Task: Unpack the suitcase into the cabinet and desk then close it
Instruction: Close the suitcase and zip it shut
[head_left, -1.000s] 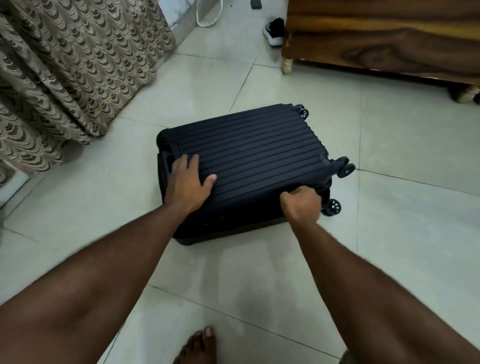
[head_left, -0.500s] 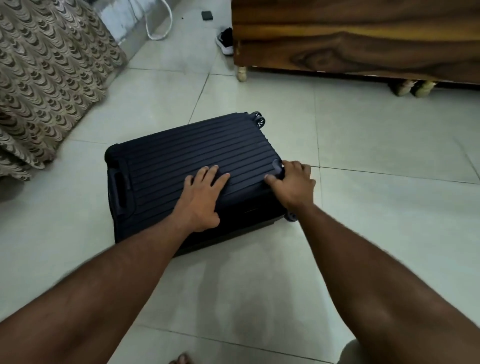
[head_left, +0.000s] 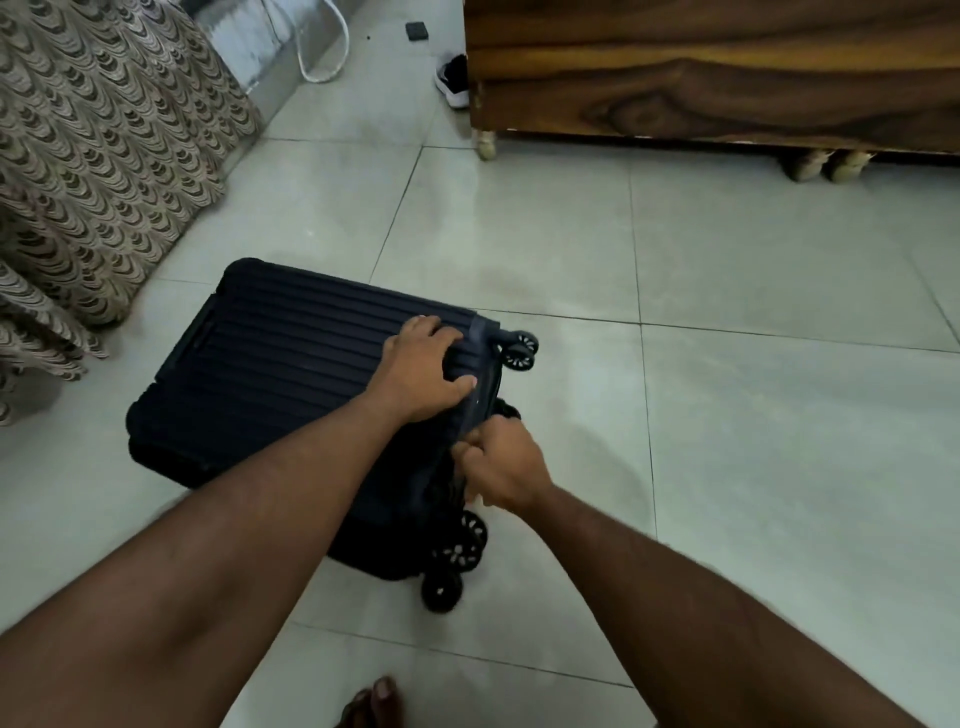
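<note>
Head view shows the suitcase (head_left: 291, 374) lying flat and zipped shut on the floor (head_left: 727, 415), its long axis running from the handle end at far left to the wheels (head_left: 519, 349) at near right. My left hand (head_left: 423, 371) lies open and flat on the lid near the wheel end, grasping nothing; my right hand (head_left: 501, 462), the nearer one, is pinched closed at the side seam just below it, on what I judge is the zip pull, though I cannot see it. The case sits directly ahead of both hands, so unzipping should run along that seam.
</note>
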